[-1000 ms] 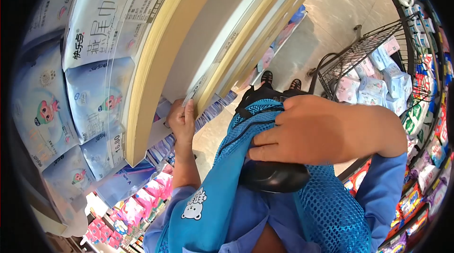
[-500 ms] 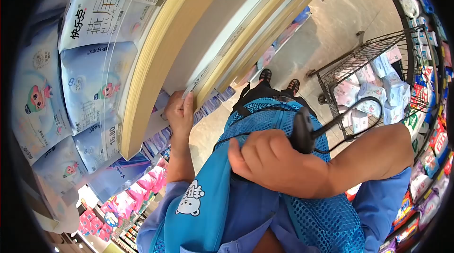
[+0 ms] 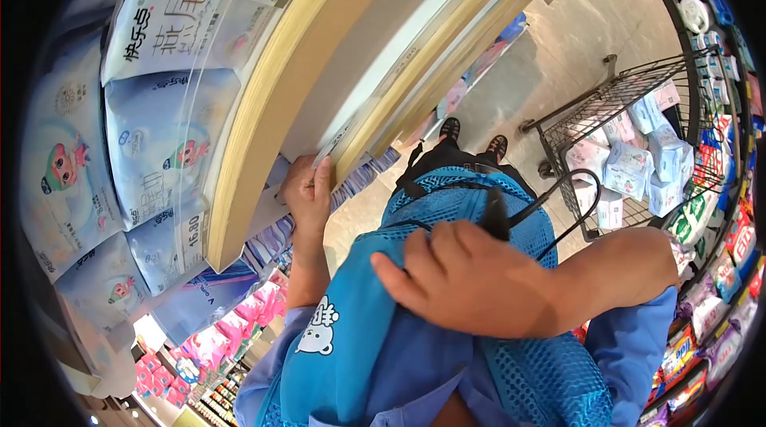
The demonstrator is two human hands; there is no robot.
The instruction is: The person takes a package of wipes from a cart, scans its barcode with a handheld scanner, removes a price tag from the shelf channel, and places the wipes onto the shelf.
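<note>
My left hand [image 3: 307,191] is at the end of a lower shelf edge. Its fingers are closed on the tip of the clear price label strip [image 3: 341,136]. Across my chest is my right hand [image 3: 471,279], fingers curled and thumb pointing left. A black corded device [image 3: 495,215] sticks out above its knuckles; most of it is hidden behind the hand. The black cord [image 3: 576,175] loops off to the right. Under the right hand lies the blue vest [image 3: 343,307] with a white bear print.
Packs of sanitary pads [image 3: 171,140] fill the shelf at left, behind a thick wooden shelf edge [image 3: 239,179]. A wire shopping cart [image 3: 578,120] holding several pastel packs stands ahead at right. Colourful bagged goods [image 3: 694,347] line the far right. My feet are on the tiled floor [image 3: 503,80].
My right hand has shifted slightly left, turning the black device so less of it shows. The cord loop has swung left. My left hand stays at the label strip.
</note>
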